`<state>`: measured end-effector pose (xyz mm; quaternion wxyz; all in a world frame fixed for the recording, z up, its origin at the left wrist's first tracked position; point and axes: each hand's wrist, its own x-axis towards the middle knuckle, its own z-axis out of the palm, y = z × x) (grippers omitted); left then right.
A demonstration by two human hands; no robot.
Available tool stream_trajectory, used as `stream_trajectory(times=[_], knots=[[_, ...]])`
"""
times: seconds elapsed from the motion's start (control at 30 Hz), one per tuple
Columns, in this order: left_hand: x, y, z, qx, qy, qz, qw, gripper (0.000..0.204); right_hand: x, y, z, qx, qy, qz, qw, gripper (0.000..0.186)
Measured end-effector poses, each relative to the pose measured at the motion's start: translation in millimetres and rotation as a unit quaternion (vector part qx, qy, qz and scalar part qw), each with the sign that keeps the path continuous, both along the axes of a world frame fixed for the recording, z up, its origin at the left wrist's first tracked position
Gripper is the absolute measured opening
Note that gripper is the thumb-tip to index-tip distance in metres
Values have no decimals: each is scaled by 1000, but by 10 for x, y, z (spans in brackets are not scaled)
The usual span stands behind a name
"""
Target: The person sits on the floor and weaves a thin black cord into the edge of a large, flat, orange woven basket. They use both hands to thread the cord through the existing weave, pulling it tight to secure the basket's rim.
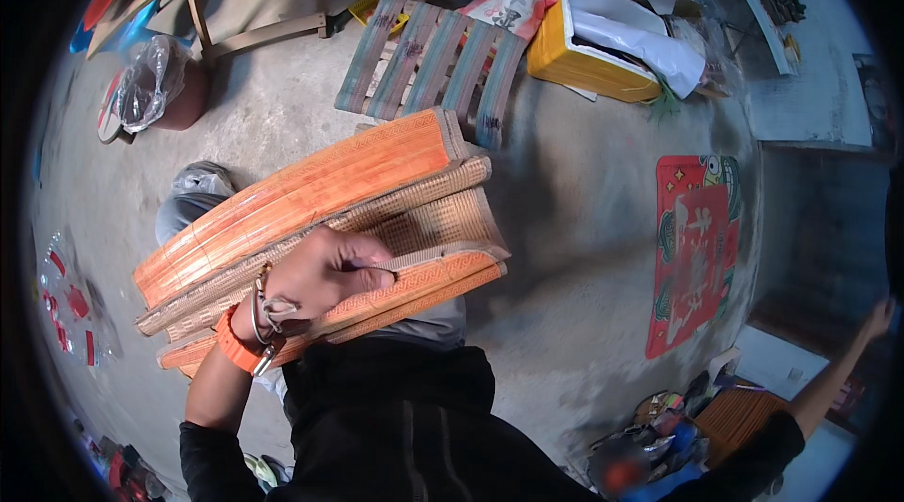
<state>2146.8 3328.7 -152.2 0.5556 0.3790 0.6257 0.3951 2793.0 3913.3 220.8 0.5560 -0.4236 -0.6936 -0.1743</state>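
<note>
A folded bamboo mat (311, 196), orange and glossy on its outer side and tan woven on its inner side, lies in several layers over my lap. My left hand (334, 271) is closed on its near fold, thumb and fingers pinching the edge. An orange watch and bracelets are on that wrist. Far out to the right, my right arm is stretched away from the mat. My right hand (879, 317) is at the dark rim of the picture, near a door-like dark panel (819, 238); its fingers are too hidden to make out.
Ahead stands a striped strap stool (428, 59), with a yellow box (589, 50) of papers beside it. A bin with a plastic liner (155, 92) is at the far left. To the right a red doormat (697, 257) lies on the concrete floor. Shoes (669, 427) crowd the lower right.
</note>
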Motion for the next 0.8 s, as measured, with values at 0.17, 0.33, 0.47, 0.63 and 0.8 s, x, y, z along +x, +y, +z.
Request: stream_trajectory(times=[0.17, 0.33, 0.47, 0.63, 0.8], knots=[[43, 68, 176, -34, 17, 13, 999, 15, -3103, -1154, -2047, -422, -71, 241, 871, 29], [38, 85, 216, -30, 24, 16, 999, 17, -4804, -2817, -3325, -569, -248, 600, 504, 10], [11, 72, 271, -34, 40, 20, 998, 16, -5279, -3224, -3708, -699, -284, 591, 284, 13], [-25, 20, 330, -48, 45, 47, 997, 17, -5426, -3387, -3927, -648, -299, 676, 186, 11], [-18, 31, 329, -52, 52, 48, 996, 16, -5422, -3502, -3989, -693, -256, 663, 121, 16]])
